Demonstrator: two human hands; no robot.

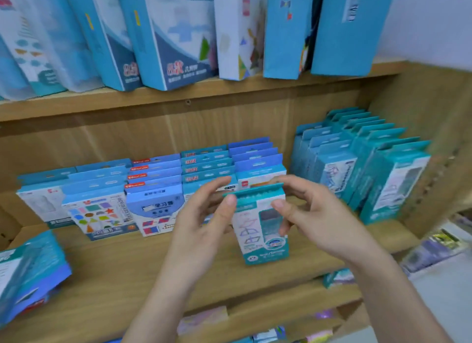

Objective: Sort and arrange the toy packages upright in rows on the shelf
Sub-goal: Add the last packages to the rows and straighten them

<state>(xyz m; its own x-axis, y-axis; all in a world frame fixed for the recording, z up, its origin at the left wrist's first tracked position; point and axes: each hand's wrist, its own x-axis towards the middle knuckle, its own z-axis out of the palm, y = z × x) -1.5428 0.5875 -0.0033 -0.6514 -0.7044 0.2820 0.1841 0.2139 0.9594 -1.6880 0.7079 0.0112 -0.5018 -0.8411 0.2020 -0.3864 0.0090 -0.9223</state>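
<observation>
shelf [127, 273]: light wood boards | back panel [127, 138]: same wood | wall [434, 23]: pale, plain, upper right | light: soft, even

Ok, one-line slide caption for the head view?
Left hand and right hand hold a teal toy package upright at the wooden shelf, near matching teal rows.

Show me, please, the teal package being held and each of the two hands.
teal package [264, 231]: head view, printed front face.
left hand [204, 225]: head view, middle of hand.
right hand [318, 215]: head view, middle of hand.

Matt pale wood shelf [107, 273], printed card teal package [263, 230] with a clear window
</observation>
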